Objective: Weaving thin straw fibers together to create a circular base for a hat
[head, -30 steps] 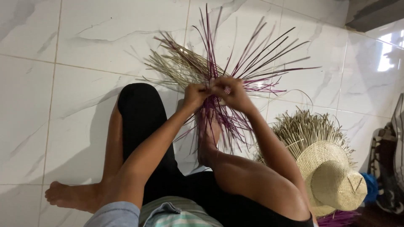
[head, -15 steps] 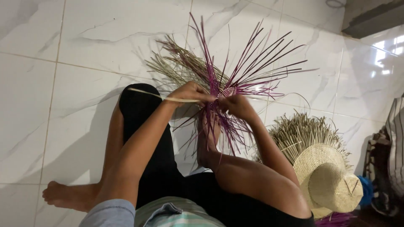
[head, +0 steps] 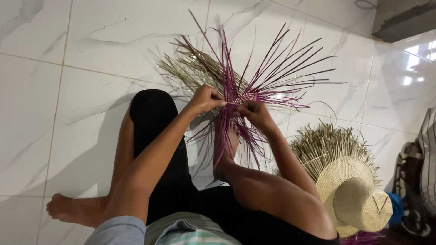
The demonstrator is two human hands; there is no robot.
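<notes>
— While both hands meet, where is the small woven purple-and-straw mat start [head: 245, 97]?
— Between them, above the foot; left hand [head: 206, 99] pinches a pale straw strand [head: 229, 103] lying crosswise toward the right hand [head: 255, 113], whose grip pinches purple strands.

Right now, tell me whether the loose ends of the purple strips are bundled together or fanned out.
Fanned out. The purple strips radiate apart from the small woven patch pinched between the left hand and right hand.

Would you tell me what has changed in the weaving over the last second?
The left hand drew a pale strand out leftward, then pulled it in, returning to the woven patch. The right hand stayed pinching the purple strands. The straw hat did not move.
</notes>
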